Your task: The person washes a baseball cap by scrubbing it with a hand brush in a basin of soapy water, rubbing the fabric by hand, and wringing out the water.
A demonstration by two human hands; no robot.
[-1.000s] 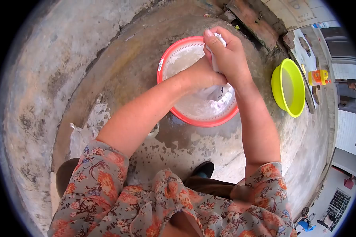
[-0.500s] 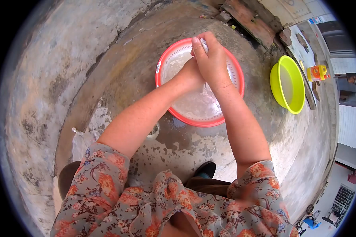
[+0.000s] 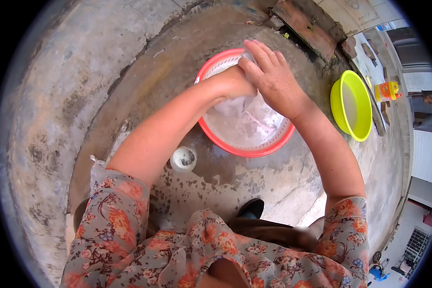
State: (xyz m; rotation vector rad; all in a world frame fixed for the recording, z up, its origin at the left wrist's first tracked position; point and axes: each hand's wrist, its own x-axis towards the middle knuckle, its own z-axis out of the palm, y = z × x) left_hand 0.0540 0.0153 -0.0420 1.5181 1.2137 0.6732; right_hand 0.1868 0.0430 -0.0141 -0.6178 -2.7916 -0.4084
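Above a red-rimmed basin (image 3: 248,153), both of my hands meet around a wet white cloth (image 3: 233,106). My left hand (image 3: 234,81) is bent at the wrist and closed on the cloth, its fingers mostly hidden; part of the cloth hangs below it. Over it lies my right hand (image 3: 273,81), with a bit of cloth showing between its thumb and fingers. Cloudy water with whitish fabric fills the basin, which has a slotted inner wall.
A yellow-green basin (image 3: 337,106) stands at the right, beside a yellow and orange bottle (image 3: 387,91). Near my left forearm sits a small white bowl (image 3: 183,159). Bricks and a slab (image 3: 306,26) lie at the back, and the concrete floor is wet.
My right hand has loosened from a tight clasp, its fingers straighter and its forearm farther right. More cloth hangs below my left hand. The small bowl has come into fuller view.
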